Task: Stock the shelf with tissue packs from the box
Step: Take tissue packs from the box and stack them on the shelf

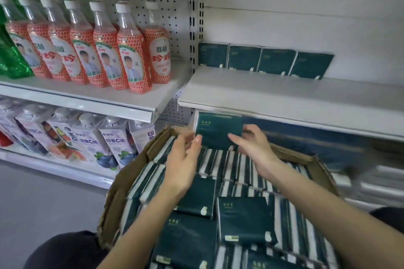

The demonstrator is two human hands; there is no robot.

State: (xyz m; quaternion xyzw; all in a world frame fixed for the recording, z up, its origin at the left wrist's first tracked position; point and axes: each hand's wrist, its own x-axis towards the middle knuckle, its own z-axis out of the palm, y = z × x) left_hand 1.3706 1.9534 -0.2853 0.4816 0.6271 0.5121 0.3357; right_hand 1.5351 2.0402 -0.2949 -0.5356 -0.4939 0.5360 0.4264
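Though four packs (pixel 262 60) line the shelf (pixel 284 94), the box (pixel 122 192) looks nearly full; I'm early on, right hand (pixel 253 146) pinching a tissue pack (pixel 218 131), left hand (pixel 183 157) touching it, fingers loose.

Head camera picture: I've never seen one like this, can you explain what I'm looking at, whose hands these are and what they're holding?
There is no machine here: a person wears a camera on the head, looking down at their own two bare hands. The right hand pinches a dark green tissue pack; the left hand touches its left edge. Below is a cardboard box full of the same packs. Four packs stand on the white shelf. Drink bottles stand further left.
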